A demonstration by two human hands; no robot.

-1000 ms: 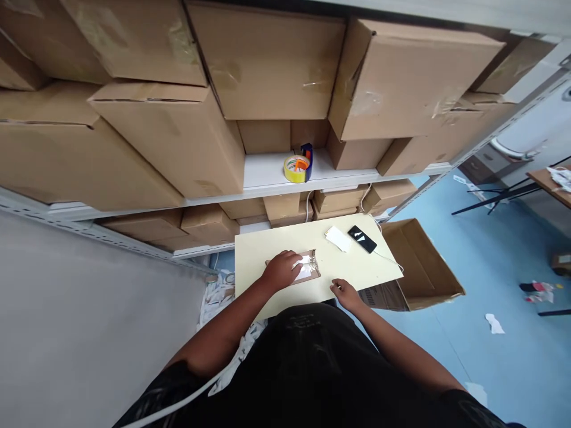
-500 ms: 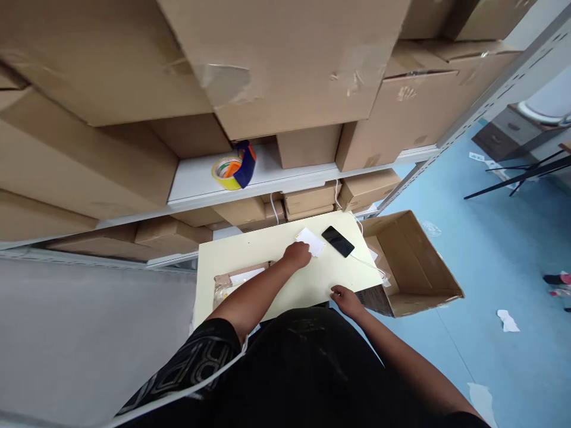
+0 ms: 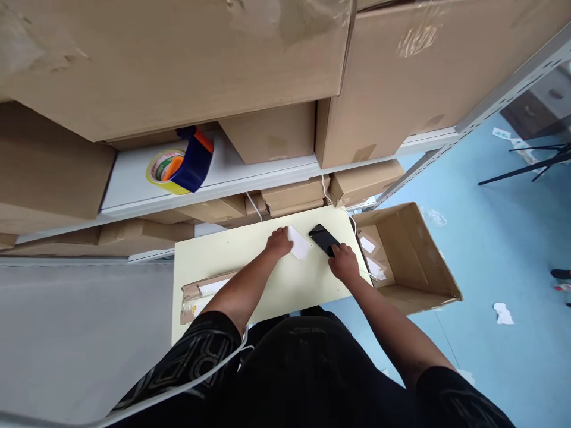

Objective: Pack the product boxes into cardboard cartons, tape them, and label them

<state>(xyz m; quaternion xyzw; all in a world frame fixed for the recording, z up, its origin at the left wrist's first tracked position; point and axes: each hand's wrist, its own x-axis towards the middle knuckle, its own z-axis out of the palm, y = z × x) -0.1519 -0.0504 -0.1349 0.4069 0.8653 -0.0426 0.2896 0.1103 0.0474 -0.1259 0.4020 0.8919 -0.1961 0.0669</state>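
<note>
My left hand (image 3: 279, 242) is closed at the left edge of a small white card or paper packet (image 3: 298, 242), which lies on the cream tabletop (image 3: 241, 249). To its right rests a black phone (image 3: 323, 237), screen up and slanted. My right hand (image 3: 344, 263) has its fingers bent over the phone's near right end, with the thumb side on the dark screen. On the left part of the table a flat cardboard tray (image 3: 195, 291) with white pieces in it is partly hidden behind my left forearm.
Right of the table stands an open cardboard box (image 3: 414, 255) with labelled packets inside. Shelves (image 3: 241, 183) full of cartons rise in front, with a yellow tape roll in a blue dispenser (image 3: 195, 160) on one. A white cable runs past my left arm. Paper scraps (image 3: 503, 314) litter the blue floor.
My right hand has moved from the table's near edge forward onto the phone. My left hand stays at the white card. The view has come closer to the shelf.
</note>
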